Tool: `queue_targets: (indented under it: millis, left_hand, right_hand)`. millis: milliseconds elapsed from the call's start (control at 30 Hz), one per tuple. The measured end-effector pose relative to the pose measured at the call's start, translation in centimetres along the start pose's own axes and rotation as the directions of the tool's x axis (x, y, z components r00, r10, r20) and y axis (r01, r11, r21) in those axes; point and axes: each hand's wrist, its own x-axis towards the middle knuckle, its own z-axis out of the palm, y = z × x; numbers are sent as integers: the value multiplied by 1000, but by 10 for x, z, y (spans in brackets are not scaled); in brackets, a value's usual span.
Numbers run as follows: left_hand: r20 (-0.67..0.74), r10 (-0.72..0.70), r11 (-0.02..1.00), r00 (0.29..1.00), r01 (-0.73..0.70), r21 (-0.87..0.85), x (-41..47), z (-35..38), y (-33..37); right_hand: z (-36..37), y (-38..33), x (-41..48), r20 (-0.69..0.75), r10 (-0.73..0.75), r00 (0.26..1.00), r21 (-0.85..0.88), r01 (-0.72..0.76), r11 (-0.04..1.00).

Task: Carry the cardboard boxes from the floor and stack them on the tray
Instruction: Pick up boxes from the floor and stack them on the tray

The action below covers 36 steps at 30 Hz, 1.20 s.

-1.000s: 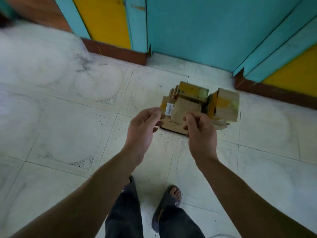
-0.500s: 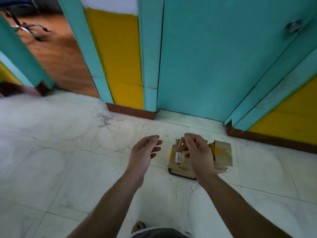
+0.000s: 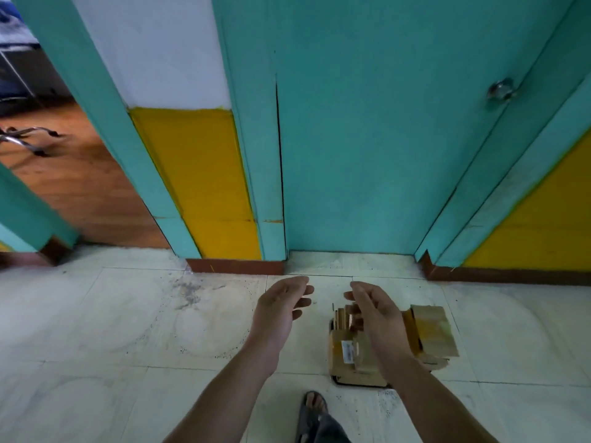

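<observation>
A pile of small brown cardboard boxes (image 3: 430,334) sits on a dark tray (image 3: 339,380) on the pale tiled floor, right of centre. Only a thin dark edge of the tray shows under the pile. One box carries a white label (image 3: 348,351). My right hand (image 3: 374,311) hovers above the left part of the pile with relaxed fingers and holds nothing. My left hand (image 3: 279,303) hangs in the air to the left of the pile, fingers loosely extended and holding nothing. Part of the pile is hidden behind my right hand and forearm.
A teal door (image 3: 367,139) with a metal knob (image 3: 501,89) stands right behind the pile. An open doorway (image 3: 73,174) onto a wooden floor lies at the left. My sandalled foot (image 3: 311,410) stands on the tiles just in front of the tray.
My view has lifted from the floor toward the door. My right hand has let go of the boxes and risen above the pile. Both hands have spread apart.
</observation>
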Motion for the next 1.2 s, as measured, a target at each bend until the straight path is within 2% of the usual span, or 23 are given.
queue_targets:
  millis: [200,400,633,767,900,967,1067,1133,1200]
  left_hand:
    - [27,32,992,999,-35,121,95,5,44]
    - [81,30,986,996,-42,159,166,6,81]
    - [259,-64,975,964,4,224,271,-16,99]
    - [390,-112,964,914,4,266,325,-39,108]
    - [507,-203,934,838,10,357,361,-66,108]
    - [551,-254,910,795,4,415,367,-62,105]
    - [614,-293,887,733,-31,461,370,-53,96]
    - [657,-341,856,673,-68,513,366,-40,87]
    - [660,-367,843,656,-67,534,366,-29,77]
  right_hand:
    - [39,-17,90,-64,15,998,92,-9,996]
    - [67,-37,148,-88,47,995,122,-36,992]
    - [111,-51,206,-277,133,952,176,-86,981]
    - [145,-51,218,-420,197,886,230,-106,967]
    - [190,-53,203,-492,278,825,295,-143,945]
    - [200,-51,193,-545,320,775,329,-154,932]
    - [207,-47,180,-576,348,740,330,-179,927]
    - [205,-33,172,-617,399,678,373,-195,907]
    - [201,-17,168,-629,438,642,408,-207,889]
